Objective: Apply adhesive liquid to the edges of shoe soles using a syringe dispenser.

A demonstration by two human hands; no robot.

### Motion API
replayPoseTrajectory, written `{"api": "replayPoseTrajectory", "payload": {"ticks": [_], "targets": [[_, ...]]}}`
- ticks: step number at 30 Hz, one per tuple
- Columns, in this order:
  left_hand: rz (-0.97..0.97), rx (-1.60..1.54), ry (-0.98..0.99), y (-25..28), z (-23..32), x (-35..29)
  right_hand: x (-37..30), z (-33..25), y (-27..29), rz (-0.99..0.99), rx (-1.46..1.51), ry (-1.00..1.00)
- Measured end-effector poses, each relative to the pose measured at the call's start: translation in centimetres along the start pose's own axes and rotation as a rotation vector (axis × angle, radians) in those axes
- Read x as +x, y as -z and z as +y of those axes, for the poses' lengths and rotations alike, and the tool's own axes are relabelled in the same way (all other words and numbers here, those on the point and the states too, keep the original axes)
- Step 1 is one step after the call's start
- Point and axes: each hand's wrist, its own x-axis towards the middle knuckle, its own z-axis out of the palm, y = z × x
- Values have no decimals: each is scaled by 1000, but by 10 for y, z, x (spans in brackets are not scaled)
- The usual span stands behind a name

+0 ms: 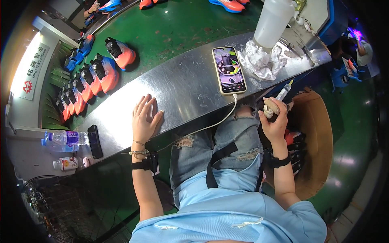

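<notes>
The left hand [143,118] is resting, fingers spread, on the steel bench [184,89]; the right hand [278,124] is clamping a beige pad [272,106] and syringe [283,92], tip best aimed outward.

Beyond the steel bench [178,89], perhaps a lamp [356,33] glows purple.

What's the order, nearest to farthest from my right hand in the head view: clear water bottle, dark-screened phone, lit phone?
From your right hand:
1. Lit phone, to its left, on the metal bench.
2. Dark-screened phone, much farther left, near the bench's left end.
3. Clear water bottle, farther left still, just past the dark-screened phone.
</notes>
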Motion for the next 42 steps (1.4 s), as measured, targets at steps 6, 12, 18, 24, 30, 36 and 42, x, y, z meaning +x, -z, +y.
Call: {"api": "replayPoseTrajectory", "payload": {"ticks": [6,12,18,24,30,36,42], "targets": [[59,-6,-47,1,8,1,-2,-4,-3,33,42,-83],[186,8,-39,3,18,-9,-6,-5,-2,18,63,-56],[182,34,-20,2,21,-7,-11,-2,7,8,74,-100],[120,42,10,3,25,-6,-13,2,10,88,305,-317],[21,-48,178,11,39,26,14,17,12,13,452,-342],[-66,-935,328,-25,41,169,53,42,-3,17,731,-285],[-455,-1478,597,-137,67,368,51,67,-14,95,946,-508]]}}
